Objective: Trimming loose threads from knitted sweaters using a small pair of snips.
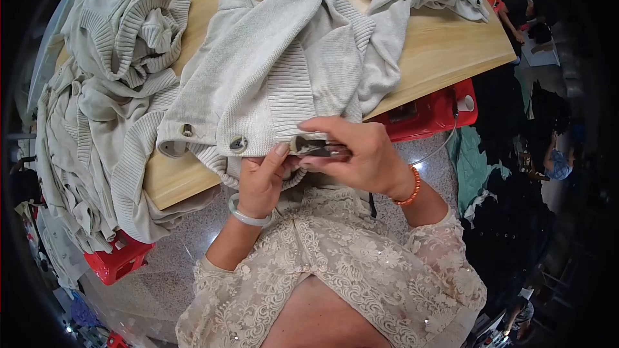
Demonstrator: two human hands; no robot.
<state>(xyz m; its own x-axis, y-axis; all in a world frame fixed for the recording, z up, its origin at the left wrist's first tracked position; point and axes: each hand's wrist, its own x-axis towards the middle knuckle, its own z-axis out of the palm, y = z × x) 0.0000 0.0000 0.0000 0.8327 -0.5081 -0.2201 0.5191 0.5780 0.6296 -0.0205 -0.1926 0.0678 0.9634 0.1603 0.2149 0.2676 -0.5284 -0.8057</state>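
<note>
We see the right hand [367,151] closed around a small dark tool [322,149], its tip at the near edge of a pale knit cardigan [251,93]; the fingers partly cover the tool, and we cannot make out what its tip meets. Just left, the left hand [260,183] pinches that edge, thumb on top, the other fingers mostly hidden. The cardigan spreads away from both hands over the worktop [445,45], two buttons [238,144] showing to their left. Farther left we see heaped knits [97,100], cut off at the far side; right, a red stool [445,106] sits partly hidden beneath the worktop.
</note>
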